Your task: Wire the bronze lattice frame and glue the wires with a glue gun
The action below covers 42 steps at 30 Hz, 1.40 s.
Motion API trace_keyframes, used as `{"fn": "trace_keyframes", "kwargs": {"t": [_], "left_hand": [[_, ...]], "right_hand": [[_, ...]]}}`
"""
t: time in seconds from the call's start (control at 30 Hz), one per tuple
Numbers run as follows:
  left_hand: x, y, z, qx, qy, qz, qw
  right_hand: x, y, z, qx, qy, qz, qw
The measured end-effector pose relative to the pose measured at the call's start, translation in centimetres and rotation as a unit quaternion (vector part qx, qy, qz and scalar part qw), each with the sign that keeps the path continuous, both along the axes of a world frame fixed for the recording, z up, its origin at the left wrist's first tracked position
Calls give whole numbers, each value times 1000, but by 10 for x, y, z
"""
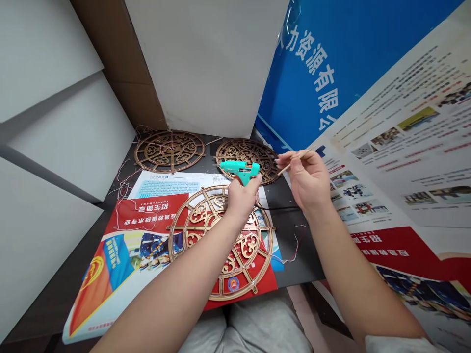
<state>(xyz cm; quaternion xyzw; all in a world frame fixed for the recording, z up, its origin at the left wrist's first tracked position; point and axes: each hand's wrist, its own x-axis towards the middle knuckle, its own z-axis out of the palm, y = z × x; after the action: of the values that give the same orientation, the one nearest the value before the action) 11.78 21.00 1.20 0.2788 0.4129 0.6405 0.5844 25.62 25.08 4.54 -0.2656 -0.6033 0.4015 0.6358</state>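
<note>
My left hand (241, 200) is shut around the grip of a teal hot glue gun (239, 171), which it holds just above a round gold-toned fretwork wheel (250, 245). That wheel lies flat on a red and white printed brochure (145, 215). My right hand (308, 182) pinches a thin wooden stick (297, 162) between thumb and fingertips, clear of the wheel. Behind them lie two similar wheels, one at the back left (169, 152) and one at the back right (246, 159). A black cord (281, 209) runs rightward from the glue gun.
Thin coloured wires (123, 184) trail over the dark tabletop (290, 250) beside the wheels. White boards (62, 137) stand at the left, and a blue banner (312, 73) and printed poster (401, 132) lean at the right. My grey-clad knees (243, 333) sit below the table edge.
</note>
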Motion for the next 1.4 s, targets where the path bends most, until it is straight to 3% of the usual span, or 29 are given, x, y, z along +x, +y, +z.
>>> {"fn": "trace_keyframes", "kwargs": {"t": [0.07, 0.33, 0.53, 0.7, 0.77, 0.9, 0.97, 1.07, 1.4], "left_hand": [[0, 0, 0, 17, 6, -11, 1000], [0, -5, 5, 36, -3, -44, 998], [-4, -5, 5, 41, -1, -29, 999], [-4, -3, 0, 52, 28, -17, 998], [-5, -2, -1, 56, 46, -5, 997], [-4, -3, -4, 58, 82, 23, 995], [-4, -4, -5, 56, 117, 37, 991], [-3, -6, -8, 52, 187, 42, 980], [-1, -6, -12, 50, 229, 35, 971]], "right_hand": [[-6, -1, 1, 2, 21, -23, 1000], [-13, -10, -16, -63, 94, 51, 992], [-7, -10, -25, -38, 14, 55, 998], [4, -14, -16, -28, -168, 20, 985], [11, -19, -6, 36, -316, -39, 947], [24, -31, 13, 161, -579, -166, 781], [27, -35, 15, 171, -630, -190, 733], [30, -35, 12, 185, -656, -208, 702], [37, -29, 8, 302, -648, -221, 664]]}}
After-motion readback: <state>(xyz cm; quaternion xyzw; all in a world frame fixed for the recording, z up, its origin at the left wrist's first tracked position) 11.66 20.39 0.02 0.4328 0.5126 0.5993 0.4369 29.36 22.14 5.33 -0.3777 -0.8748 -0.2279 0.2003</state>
